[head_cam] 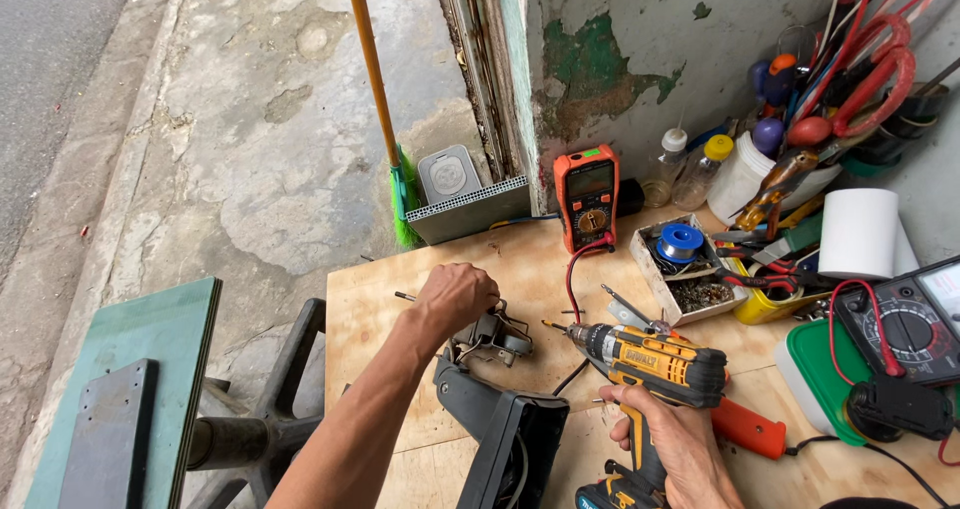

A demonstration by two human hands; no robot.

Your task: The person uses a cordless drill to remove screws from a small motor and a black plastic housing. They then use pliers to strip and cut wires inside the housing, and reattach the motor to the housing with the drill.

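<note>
At a plywood tabletop [400,299] set against a peeling wall, my left hand [455,297] is closed over the top of a grey metal part [492,339] near the tabletop's left edge, knuckles up, pinning it down; a thin rod [404,296] pokes out just left of my fist. The part sits at the upper end of a dark housing [505,424] that runs down toward the near edge. My right hand [672,439] is wrapped tight round the grip of a yellow and black drill [650,364], its bit [555,326] pointing left at the part, the tip close to it but apart from it. Just behind the drill lies an orange-handled tool [748,427], touching my wrist's far side or nearly so; I cannot tell which. Toward the far edge an orange multimeter [587,197] leans upright against the wall, its red lead [572,279] trailing down the tabletop between my hands. Right of it a small open box [655,269] holds a blue spool [683,241] of wire. At the far right corner stand small bottles [690,169], a white tub [735,179] crowded with pliers and screwdrivers, red-handled scissors [880,79] and a white paper roll [858,233]. A second, dark meter [905,324] rests on a green-lidded box [815,354] at the right edge. Beyond the tabletop's left edge a green broom [402,194] stands on cracked concrete.
</note>
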